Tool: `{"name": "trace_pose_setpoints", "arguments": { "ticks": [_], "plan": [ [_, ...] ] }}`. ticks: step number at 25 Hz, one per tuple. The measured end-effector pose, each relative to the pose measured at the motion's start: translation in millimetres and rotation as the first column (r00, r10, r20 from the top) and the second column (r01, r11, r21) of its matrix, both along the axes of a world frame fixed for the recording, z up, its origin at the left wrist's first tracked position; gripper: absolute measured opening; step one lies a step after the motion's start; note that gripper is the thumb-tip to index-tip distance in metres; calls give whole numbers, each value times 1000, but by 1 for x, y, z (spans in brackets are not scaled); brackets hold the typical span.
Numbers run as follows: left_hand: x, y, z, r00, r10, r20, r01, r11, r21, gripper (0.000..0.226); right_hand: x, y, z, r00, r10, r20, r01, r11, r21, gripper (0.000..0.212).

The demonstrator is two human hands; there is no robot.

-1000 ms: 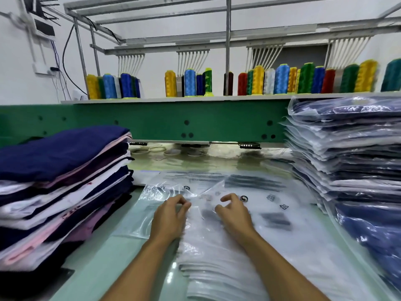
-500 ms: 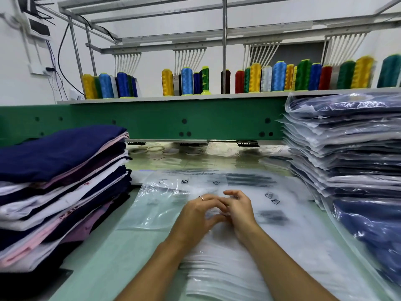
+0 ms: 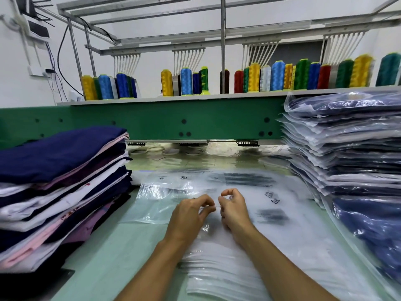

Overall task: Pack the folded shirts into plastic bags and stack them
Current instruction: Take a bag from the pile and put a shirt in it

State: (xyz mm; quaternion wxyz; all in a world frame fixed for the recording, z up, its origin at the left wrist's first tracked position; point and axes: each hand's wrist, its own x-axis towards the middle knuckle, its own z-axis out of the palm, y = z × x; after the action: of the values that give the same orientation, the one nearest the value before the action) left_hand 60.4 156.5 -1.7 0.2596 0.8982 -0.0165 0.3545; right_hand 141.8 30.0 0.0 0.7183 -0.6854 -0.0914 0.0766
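A pile of empty clear plastic bags [image 3: 243, 183] with black print lies on the table in front of me. Over its middle, my left hand [image 3: 191, 216] and my right hand [image 3: 233, 208] are close together, fingertips curled, each pinching the thin edge of the top bag between them. A tall stack of folded shirts [image 3: 60, 181], navy, white and pink, stands at the left. Bagged shirts [image 3: 347, 148] are piled high at the right, and one more bagged navy shirt [image 3: 373, 227] lies at the near right.
A green machine beam [image 3: 173, 122] crosses behind the table, with thread spools [image 3: 277, 76] in many colours on the shelf above it. White rings [image 3: 156, 148] lie under the beam. Pale green table surface [image 3: 108, 257] shows between the shirt stack and the bags.
My hands came together from apart on the bag pile. They lifted slightly and now pinch the top bag's edge between their fingertips.
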Motion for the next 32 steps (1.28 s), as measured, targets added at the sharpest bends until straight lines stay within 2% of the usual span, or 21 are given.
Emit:
{"name": "trace_pose_setpoints", "arguments": {
  "ticks": [5,12,16,21,28,29,30,32],
  "plan": [
    [-8,30,-1,986,165,-32,-167,981,-97,7,3,-15,8,995,-93,-23,95,992,87,9],
    [-21,60,-1,883,463,-75,-469,861,-197,27,15,-30,8,982,-186,-36,189,978,92,5],
    [-25,65,2,864,502,-36,-496,837,-232,24,22,-37,8,961,-265,-76,274,946,171,7],
    [-31,73,4,825,565,-12,-519,749,-411,17,29,-42,11,885,-444,-142,466,842,271,15],
    [-33,77,5,798,602,18,-545,735,-404,15,26,-42,12,865,-487,-123,500,814,295,17],
    [-32,79,4,805,593,-24,-558,743,-370,9,27,-42,12,857,-501,-123,513,805,298,17],
    [-32,79,5,821,562,-96,-565,780,-269,8,27,-44,12,852,-508,-125,521,799,299,17],
    [-31,77,3,853,475,-218,-471,879,72,48,27,-46,12,864,-487,-130,502,814,290,16]
  ]
}}
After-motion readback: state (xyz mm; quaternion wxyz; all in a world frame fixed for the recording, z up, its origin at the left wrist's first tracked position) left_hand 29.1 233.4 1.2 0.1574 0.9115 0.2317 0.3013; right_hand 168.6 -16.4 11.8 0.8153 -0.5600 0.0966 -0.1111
